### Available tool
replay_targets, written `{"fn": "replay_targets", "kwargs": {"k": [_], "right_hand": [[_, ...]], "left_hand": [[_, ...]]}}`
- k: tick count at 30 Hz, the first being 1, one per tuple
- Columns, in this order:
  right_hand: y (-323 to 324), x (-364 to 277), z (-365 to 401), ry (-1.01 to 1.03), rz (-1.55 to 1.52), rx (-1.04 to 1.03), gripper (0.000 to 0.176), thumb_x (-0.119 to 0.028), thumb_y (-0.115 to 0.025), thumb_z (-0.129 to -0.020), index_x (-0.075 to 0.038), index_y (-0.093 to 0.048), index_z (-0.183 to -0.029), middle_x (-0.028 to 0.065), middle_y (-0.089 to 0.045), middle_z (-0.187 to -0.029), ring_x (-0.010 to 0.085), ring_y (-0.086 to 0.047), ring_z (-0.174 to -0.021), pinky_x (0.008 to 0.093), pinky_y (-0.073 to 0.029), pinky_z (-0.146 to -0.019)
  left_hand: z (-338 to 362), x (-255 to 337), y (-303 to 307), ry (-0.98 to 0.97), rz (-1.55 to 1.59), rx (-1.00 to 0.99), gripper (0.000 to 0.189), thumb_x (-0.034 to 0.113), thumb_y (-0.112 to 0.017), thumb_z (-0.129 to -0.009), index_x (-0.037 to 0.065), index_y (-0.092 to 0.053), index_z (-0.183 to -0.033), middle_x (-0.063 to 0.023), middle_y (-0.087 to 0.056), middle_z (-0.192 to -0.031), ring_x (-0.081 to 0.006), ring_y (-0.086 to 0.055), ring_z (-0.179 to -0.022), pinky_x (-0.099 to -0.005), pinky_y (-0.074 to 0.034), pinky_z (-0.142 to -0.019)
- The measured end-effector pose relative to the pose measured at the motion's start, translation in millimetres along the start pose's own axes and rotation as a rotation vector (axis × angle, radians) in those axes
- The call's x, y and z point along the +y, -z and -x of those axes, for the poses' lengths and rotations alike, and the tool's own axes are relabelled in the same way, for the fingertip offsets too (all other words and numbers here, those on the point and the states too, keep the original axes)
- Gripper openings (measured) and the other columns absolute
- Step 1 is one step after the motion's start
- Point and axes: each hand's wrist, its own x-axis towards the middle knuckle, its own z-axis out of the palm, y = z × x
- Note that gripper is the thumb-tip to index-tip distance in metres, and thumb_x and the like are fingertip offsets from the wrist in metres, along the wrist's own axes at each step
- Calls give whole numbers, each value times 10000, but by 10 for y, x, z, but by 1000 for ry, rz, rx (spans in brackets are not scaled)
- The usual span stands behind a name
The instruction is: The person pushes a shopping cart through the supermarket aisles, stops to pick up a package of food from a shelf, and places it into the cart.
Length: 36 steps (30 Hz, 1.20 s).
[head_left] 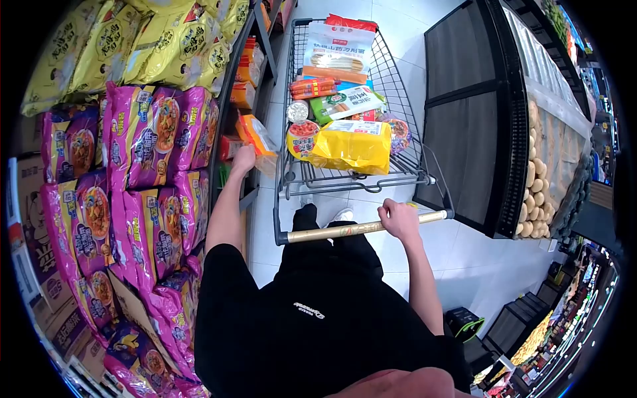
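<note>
My left hand [244,160] is closed on an orange package with a see-through section [257,134], between the shelf on the left and the cart. With fingers curled, my right hand [399,219] grips the handle [335,232] of a wire shopping cart [405,99]. Inside the cart, a yellow package [355,146] lies nearest me, touching a round-lidded tub [303,137]. Beyond it are a green-and-white bag [345,104], red-orange sausage sticks [313,87], a silver-topped can [298,111] and a white noodle bag [340,48].
Purple noodle packs [152,136] are stacked along the left, below yellow packs [166,43]. A dark shelf frame [265,50] holds more orange packages [245,73]. On the right stands a black display stand [471,119] beside a bin of round, pale brown produce [536,192]. Tiled floor [398,26] runs ahead.
</note>
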Motion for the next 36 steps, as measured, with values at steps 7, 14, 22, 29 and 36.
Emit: {"fn": "replay_targets", "kwargs": {"k": [7,14,22,29,36], "right_hand": [[-9,6,34,13,-17,76,275,-326,-590,-877,-89,-653,-753,133,-658,-629,341,-657,-608,454,-531,-630],[-24,13,38,16,-44,93,287,-339,-587,-880,-87,-655,-760,138,-671,-664,345,-664,-646,458,-529,-649],[-71,47,61,-3,-83,150,292,-351,-584,-870,-86,-667,-780,147,-681,-693,354,-672,-675,466,-535,-665],[-74,29,76,-23,-84,156,296,-366,-581,-858,-96,-684,-795,149,-688,-717,354,-681,-700,476,-538,-682],[-48,6,94,-89,-92,103,268,-360,-571,-860,-117,-665,-798,123,-694,-735,328,-685,-740,471,-533,-696]], "left_hand": [[222,249,245,-86,-82,-23,564,293,-255,-1032,-103,-655,-1010,-335,-637,-1070,-463,-612,-1073,-526,-461,-959],[200,665,703,-135,-96,-18,586,387,-302,-1022,-79,-656,-1046,-324,-642,-1086,-461,-608,-1086,-517,-458,-965],[186,1540,1617,-390,-249,23,571,374,-329,-998,-89,-662,-1020,-337,-638,-1073,-464,-613,-1068,-505,-460,-958],[271,2509,2425,-545,-302,37,554,359,-371,-1019,-134,-617,-967,-344,-645,-981,-480,-620,-981,-502,-470,-862],[-61,3214,2549,-589,-333,-50,546,381,-394,-1019,-131,-582,-992,-273,-683,-966,-387,-658,-958,-444,-463,-860]]}}
